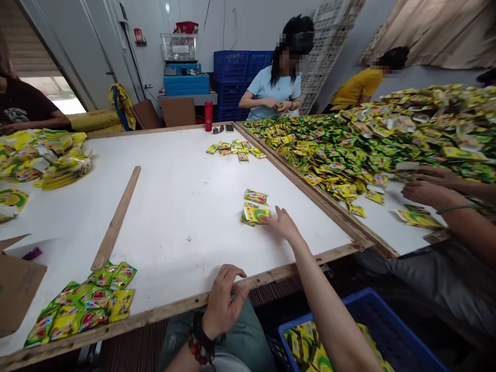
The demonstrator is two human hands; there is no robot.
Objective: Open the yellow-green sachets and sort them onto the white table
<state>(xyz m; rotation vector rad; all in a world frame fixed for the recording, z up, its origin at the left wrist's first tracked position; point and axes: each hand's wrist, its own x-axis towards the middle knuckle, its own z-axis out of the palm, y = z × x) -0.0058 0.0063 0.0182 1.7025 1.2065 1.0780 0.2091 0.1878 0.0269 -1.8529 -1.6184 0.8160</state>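
My right hand reaches out over the white table, fingers spread, fingertips touching a small stack of yellow-green sachets. Another sachet lies just beyond the stack. My left hand rests at the table's near wooden edge with its fingers curled loosely and nothing in them. A beaded bracelet is on that wrist.
A row of sachets lies at the near left, beside a wooden strip. A blue crate with sachets sits below right. A big heap of sachets covers the right table, where another person's hands work. Other people sit around.
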